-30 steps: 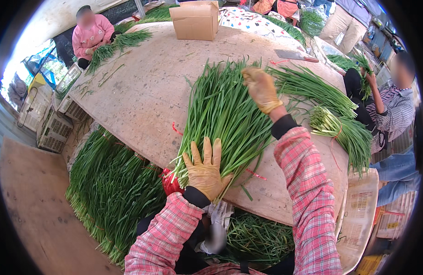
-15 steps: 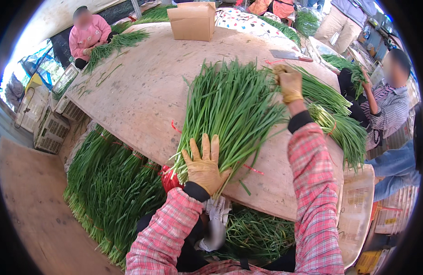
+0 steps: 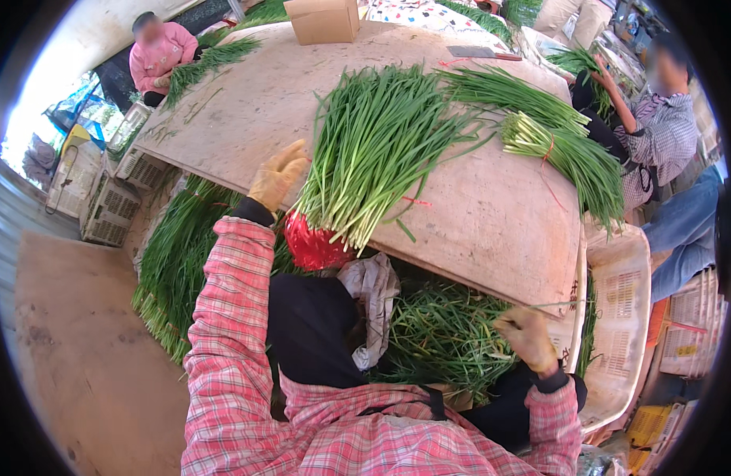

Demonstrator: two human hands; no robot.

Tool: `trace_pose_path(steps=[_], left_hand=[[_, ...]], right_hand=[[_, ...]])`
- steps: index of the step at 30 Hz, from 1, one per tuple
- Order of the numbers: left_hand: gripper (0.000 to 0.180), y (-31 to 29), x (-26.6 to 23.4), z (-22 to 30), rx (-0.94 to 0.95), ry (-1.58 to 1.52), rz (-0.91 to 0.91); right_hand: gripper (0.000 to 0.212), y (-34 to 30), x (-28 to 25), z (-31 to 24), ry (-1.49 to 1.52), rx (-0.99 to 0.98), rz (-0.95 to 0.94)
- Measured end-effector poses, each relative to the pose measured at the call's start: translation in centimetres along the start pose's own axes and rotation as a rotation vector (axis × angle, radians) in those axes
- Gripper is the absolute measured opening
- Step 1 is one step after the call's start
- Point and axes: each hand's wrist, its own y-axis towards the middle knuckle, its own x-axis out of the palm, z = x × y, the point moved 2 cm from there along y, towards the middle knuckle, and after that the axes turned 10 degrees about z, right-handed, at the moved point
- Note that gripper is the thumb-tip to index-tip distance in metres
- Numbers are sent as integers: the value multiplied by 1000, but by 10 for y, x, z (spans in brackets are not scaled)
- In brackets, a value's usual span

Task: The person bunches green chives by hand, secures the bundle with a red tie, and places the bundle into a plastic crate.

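Observation:
A loose pile of garlic chives (image 3: 381,151) lies fanned on the wooden tabletop, its pale stem ends overhanging the near edge. Just left of those stems is my gloved left hand (image 3: 278,174), fingers stretched out, holding nothing. My gloved right hand (image 3: 528,337) is low at the right, below the table's near edge and above a heap of loose green leaves (image 3: 445,329). Its fingers are curled closed, with a thin green leaf (image 3: 552,305) at the fingertips. Red ties (image 3: 314,242) hang under the stem ends.
Tied chive bundles (image 3: 568,151) lie on the table's right side, near a cleaver (image 3: 480,52). A cardboard box (image 3: 324,21) stands at the back. More bundles (image 3: 187,262) are stacked below left. A white crate (image 3: 619,317) adjoins the right edge. Two people sit handling greens at far left and right.
My right hand has come from the leaf tips down to below the table edge. The left hand has let go of the stems and shifted left and up. The view has tilted down.

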Motion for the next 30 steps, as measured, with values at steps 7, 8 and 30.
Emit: trace_pose_path(steps=[7,8,30], left_hand=[[32,-58,17,0,-192,85,204],[37,-60,29,7,-69,225,142],[53,42,78,-5,-65,702,-272]], right_hand=[[9,-102,-79,72,154,213,449],[8,-110,-82,80,126,222,450],[23,179,165,-162,-157,-447,310]])
